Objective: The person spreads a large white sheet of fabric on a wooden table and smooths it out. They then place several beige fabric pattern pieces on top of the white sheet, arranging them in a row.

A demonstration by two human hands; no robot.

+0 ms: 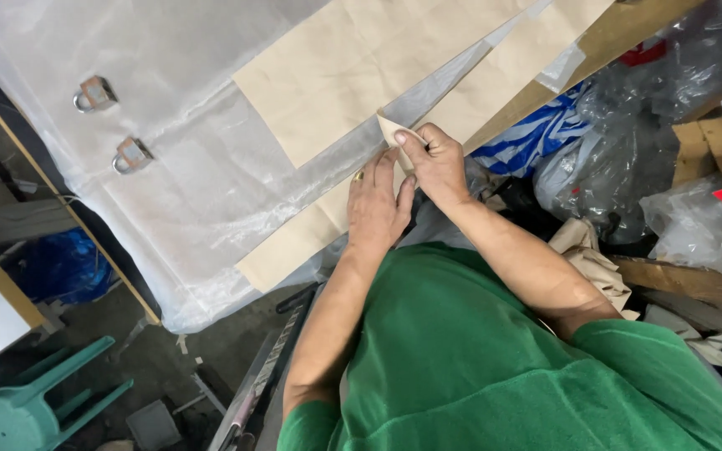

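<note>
Right hand (pixel 438 163) pinching folded corner of beige paper pattern piece (pixel 353 71) at table's near edge, fingers closed; left hand (pixel 375 205) flat just beside, fingers straight, holding nothing I can see.

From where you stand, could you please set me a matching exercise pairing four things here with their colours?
Things:
1. stool
2. shirt
3. sheet
4. ring

Colours:
A. gold
B. translucent white
C. teal
D. green

Pairs: 1-C, 2-D, 3-B, 4-A. The ring sits on the left hand, which rests flat on a beige piece; the right hand pinches a folded beige corner.
</note>
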